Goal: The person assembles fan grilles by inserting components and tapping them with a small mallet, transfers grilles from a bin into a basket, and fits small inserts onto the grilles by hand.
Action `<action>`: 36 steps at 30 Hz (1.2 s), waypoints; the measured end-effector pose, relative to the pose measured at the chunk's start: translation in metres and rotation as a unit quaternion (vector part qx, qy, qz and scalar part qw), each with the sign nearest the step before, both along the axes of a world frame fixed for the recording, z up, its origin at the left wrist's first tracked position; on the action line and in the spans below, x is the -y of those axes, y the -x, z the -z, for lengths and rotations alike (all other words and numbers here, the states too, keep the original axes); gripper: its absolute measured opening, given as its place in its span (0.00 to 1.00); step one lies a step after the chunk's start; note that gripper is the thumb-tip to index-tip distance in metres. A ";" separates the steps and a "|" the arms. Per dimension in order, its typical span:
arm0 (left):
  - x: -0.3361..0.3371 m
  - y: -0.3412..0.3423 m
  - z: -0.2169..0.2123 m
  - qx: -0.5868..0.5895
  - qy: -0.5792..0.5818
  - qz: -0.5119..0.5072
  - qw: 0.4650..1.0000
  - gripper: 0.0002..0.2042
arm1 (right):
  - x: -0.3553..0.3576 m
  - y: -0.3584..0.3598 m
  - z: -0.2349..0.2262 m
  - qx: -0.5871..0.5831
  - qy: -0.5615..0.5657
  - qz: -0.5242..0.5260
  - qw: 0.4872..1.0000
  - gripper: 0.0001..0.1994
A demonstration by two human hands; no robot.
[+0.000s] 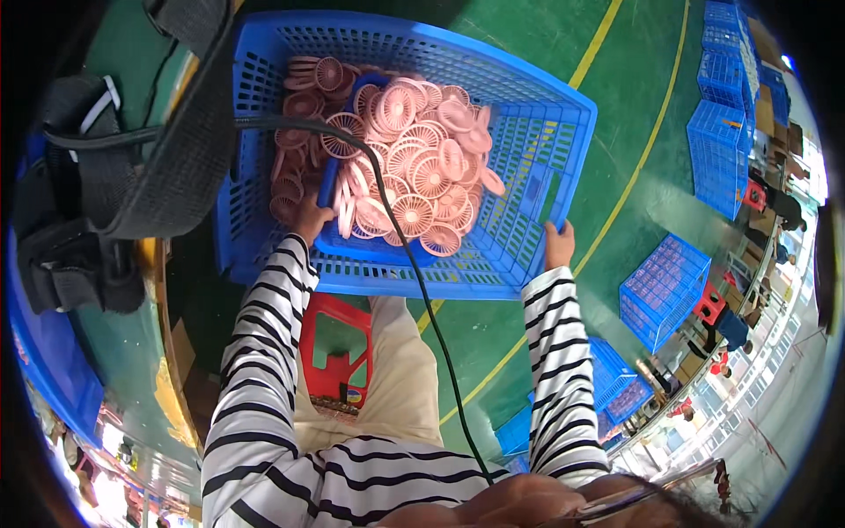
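A large blue slatted crate (528, 88) stands in front of me, partly filled with pink round fan grilles (414, 167). Inside it is a smaller blue tray (327, 183), its edge showing among the grilles; more grilles lie to its left. My left hand (312, 219) reaches over the crate's near side, fingers curled on the tray's near left corner. At the crate's near right corner, my right hand (559, 245) grips the rim. A black cable (407, 251) hangs in front of the crate and hides some grilles.
A red plastic stool (337, 348) stands by my legs. To the left are a workbench (132, 352) and black straps (176, 158). Blue crates (664, 290) stand at right on the green floor with yellow lines; people (735, 330) sit beyond them.
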State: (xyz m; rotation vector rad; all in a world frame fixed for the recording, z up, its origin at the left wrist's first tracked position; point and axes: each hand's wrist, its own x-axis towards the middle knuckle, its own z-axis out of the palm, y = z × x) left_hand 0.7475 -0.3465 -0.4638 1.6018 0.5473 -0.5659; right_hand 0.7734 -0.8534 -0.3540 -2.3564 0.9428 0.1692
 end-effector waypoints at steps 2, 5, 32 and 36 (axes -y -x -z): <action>0.022 0.001 -0.016 -0.043 0.018 -0.010 0.999 0.17 | -0.015 0.030 -0.007 0.026 0.073 -0.015 0.997 0.31; 0.033 0.002 -0.038 -0.001 0.094 -0.043 0.995 0.20 | -0.033 0.076 -0.006 0.023 0.036 -0.054 0.998 0.31; 0.028 -0.008 -0.245 0.018 0.221 0.121 0.968 0.31 | -0.144 0.137 -0.136 0.108 -0.529 0.168 0.825 0.26; -0.022 0.028 -0.249 0.017 0.247 0.121 0.961 0.29 | -0.141 0.156 -0.160 0.161 -0.473 0.117 0.859 0.27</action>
